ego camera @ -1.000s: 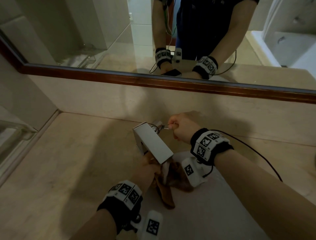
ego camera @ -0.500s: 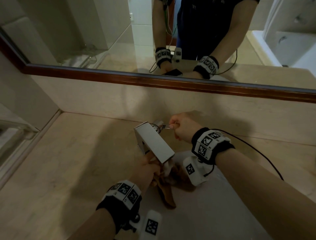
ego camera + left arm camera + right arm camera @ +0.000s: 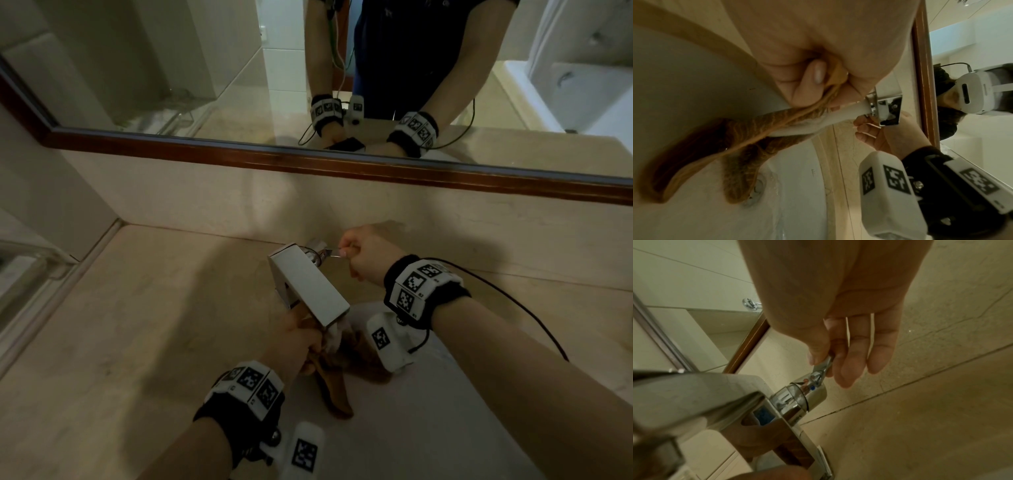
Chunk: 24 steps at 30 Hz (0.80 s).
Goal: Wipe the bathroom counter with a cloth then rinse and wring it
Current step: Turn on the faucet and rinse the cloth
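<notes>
A wet brown cloth point(image 3: 337, 387) hangs bunched over the white basin point(image 3: 411, 428). My left hand point(image 3: 301, 346) grips its upper end just under the square chrome faucet spout point(image 3: 308, 284). In the left wrist view a white stream of water point(image 3: 849, 112) runs from the spout point(image 3: 885, 107) onto the cloth point(image 3: 748, 129), with my fingers point(image 3: 807, 78) curled round it. My right hand point(image 3: 359, 255) is behind the spout and pinches the thin faucet lever point(image 3: 825, 365) between thumb and forefinger point(image 3: 836, 353); its other fingers hang straight.
The beige stone counter point(image 3: 154, 325) stretches left of the basin, with a backsplash and a wood-framed mirror point(image 3: 342, 164) behind it. The drain point(image 3: 756, 191) lies below the cloth's tail. A black cable point(image 3: 513, 301) trails from my right wrist.
</notes>
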{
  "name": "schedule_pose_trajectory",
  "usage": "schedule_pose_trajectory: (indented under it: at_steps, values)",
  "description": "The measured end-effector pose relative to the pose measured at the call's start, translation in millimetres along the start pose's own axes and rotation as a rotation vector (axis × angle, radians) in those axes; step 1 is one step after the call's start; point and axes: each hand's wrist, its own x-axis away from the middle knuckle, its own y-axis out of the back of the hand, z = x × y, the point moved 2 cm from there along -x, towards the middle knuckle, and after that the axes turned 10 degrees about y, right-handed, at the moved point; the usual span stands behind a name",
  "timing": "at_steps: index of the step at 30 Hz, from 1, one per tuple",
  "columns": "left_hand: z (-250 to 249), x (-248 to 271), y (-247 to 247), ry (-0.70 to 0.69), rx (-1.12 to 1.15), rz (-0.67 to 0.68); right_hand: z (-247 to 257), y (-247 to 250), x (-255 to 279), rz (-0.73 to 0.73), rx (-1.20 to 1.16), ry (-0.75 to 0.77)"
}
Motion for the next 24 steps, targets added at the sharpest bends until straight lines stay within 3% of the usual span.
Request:
schedule_pose_trajectory:
  at_steps: [24]
  values:
    - [2.9,-3.4,-8.1,0.048,-0.002,-0.065,-2.9,-2.6,-2.0,-0.006,0.016,-0.002]
